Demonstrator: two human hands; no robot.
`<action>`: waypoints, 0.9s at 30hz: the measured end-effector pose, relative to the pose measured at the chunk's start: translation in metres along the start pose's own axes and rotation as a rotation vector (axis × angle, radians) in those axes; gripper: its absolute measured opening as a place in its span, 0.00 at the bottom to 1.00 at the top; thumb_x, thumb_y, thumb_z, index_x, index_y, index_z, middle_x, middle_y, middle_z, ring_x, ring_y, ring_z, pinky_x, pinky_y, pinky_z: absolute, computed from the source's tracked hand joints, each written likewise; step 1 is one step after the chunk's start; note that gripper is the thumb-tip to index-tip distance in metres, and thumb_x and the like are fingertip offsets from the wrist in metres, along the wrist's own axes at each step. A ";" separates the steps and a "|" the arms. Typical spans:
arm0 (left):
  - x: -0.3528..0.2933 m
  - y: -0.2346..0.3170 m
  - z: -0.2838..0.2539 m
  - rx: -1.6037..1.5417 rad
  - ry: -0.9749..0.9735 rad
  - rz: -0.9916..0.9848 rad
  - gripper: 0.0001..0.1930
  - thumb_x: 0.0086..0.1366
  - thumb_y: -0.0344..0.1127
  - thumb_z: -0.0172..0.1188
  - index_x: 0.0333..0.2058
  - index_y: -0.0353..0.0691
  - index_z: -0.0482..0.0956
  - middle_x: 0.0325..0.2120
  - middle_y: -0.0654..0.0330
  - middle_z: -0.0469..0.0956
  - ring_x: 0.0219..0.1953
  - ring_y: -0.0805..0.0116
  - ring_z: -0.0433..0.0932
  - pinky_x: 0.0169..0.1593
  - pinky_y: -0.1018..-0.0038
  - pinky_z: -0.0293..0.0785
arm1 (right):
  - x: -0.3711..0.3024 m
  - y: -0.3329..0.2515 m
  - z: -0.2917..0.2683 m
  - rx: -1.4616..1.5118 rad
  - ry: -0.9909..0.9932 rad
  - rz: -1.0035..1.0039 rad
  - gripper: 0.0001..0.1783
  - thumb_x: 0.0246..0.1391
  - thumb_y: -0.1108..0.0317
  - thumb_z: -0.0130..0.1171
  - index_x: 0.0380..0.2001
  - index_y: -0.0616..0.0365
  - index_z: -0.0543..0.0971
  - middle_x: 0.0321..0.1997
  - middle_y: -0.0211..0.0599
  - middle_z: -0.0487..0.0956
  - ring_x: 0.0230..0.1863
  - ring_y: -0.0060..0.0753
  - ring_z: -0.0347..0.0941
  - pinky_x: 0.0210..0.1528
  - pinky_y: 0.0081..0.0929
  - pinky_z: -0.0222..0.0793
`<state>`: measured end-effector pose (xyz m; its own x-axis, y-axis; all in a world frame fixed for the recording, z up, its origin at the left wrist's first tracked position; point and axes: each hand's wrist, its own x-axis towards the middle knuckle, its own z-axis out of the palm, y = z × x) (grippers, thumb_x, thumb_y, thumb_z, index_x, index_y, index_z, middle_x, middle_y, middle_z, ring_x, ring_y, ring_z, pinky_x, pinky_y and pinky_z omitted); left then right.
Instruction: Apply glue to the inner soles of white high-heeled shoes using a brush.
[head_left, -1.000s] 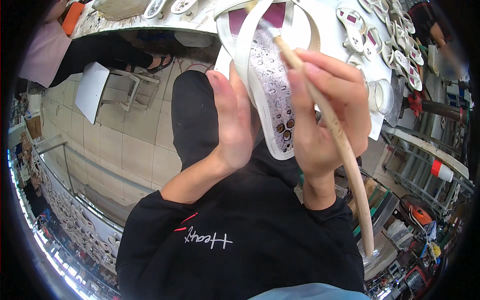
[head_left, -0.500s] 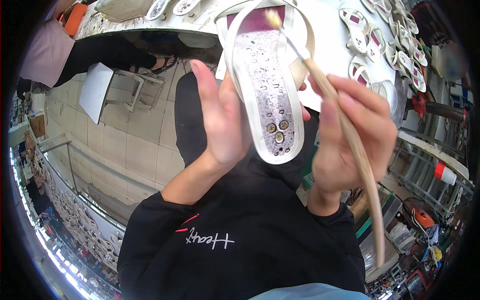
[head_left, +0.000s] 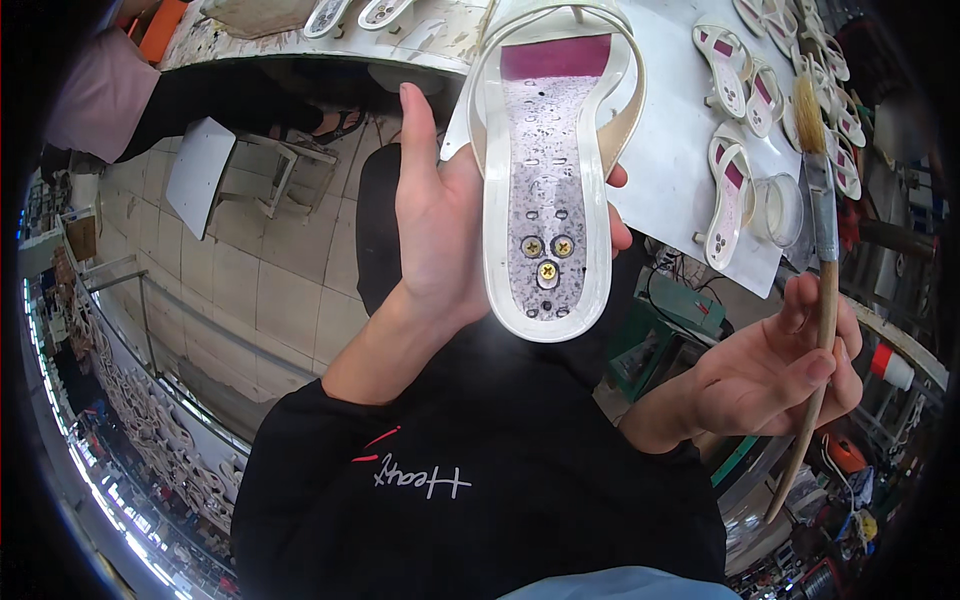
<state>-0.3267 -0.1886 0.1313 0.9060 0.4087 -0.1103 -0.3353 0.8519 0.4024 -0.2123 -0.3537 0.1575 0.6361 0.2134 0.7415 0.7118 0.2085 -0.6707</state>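
Note:
A white strappy sandal [head_left: 600, 255] rests in my left hand [head_left: 435, 225], its heel end toward me. The fingers curl round behind the shoe and show past its right edge; the thumb stands away from it. Its speckled footbed has three brass-coloured screws near the heel and a purple patch toward the toe. My right hand [head_left: 780, 370], at the right, pinches the wooden handle of a brush [head_left: 827, 230]. The brush stands upright, bristles at the top, apart from the sandal. Beside its metal band is a clear round container [head_left: 778, 210].
Several white sandals [head_left: 735, 190] lie on the white worktable [head_left: 660, 180] at the right. More sit on the far table at upper left. A small stool [head_left: 200, 175] stands on the tiled floor at left, near a seated person's leg. A green machine [head_left: 655, 330] is below the table.
My right hand has moved right with the brush, off the sandal, and the brush has swung upright. The sandal in my left hand has turned straighter and shifted slightly right.

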 end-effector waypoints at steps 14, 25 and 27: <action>0.136 0.049 -0.128 0.538 0.330 -0.031 0.43 0.64 0.69 0.24 0.50 0.32 0.68 0.31 0.48 0.78 0.28 0.61 0.81 0.30 0.68 0.81 | -0.016 0.037 -0.014 0.065 0.029 0.179 0.06 0.59 0.73 0.47 0.39 0.63 0.64 0.42 0.54 0.71 0.39 0.48 0.76 0.43 0.34 0.78; 0.214 0.128 -0.232 0.922 0.458 -0.002 0.39 0.66 0.64 0.36 0.60 0.33 0.60 0.49 0.49 0.73 0.53 0.58 0.72 0.54 0.71 0.69 | -0.022 0.057 -0.012 0.072 0.022 0.280 0.06 0.59 0.73 0.48 0.37 0.64 0.64 0.40 0.54 0.71 0.38 0.45 0.76 0.41 0.32 0.79; 0.219 0.100 -0.211 1.413 0.602 0.110 0.40 0.64 0.65 0.39 0.56 0.29 0.66 0.50 0.40 0.71 0.56 0.54 0.68 0.58 0.67 0.62 | -0.024 0.064 -0.016 0.019 0.066 0.282 0.08 0.57 0.74 0.50 0.37 0.64 0.64 0.39 0.54 0.71 0.36 0.45 0.77 0.39 0.33 0.79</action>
<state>-0.2161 0.0550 -0.0440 0.5419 0.8104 -0.2227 0.4345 -0.0433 0.8996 -0.1775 -0.3612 0.0968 0.8269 0.2027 0.5245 0.4984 0.1679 -0.8506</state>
